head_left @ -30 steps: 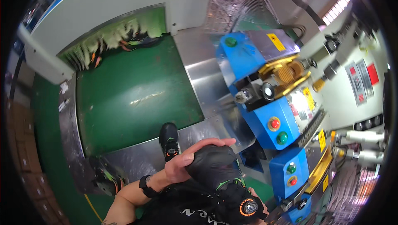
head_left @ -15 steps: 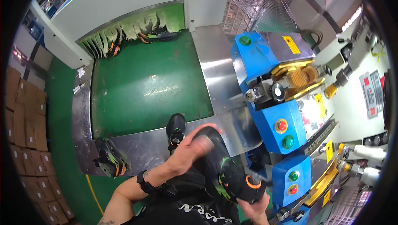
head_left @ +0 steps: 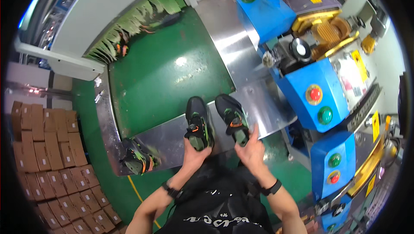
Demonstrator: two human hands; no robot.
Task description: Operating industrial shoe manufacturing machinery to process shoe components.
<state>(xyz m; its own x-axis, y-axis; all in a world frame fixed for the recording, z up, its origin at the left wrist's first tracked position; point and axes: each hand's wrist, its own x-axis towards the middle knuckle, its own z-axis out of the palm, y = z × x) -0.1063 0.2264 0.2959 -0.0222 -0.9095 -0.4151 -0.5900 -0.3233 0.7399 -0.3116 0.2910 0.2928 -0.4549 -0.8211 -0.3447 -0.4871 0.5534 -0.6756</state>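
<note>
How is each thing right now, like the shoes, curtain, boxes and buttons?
Left shoe: upright, toe toward the green belt
Right shoe: upright, toe toward it too
Left grip: closed around left shoe's heel
Right grip: thumb at right shoe's heel, index finger stretched out
Corner shoe: unheld, on the metal edge
Curtain: hanging, partly hiding far shoes
Boxes: stacked
Buttons: can't tell if lit
</note>
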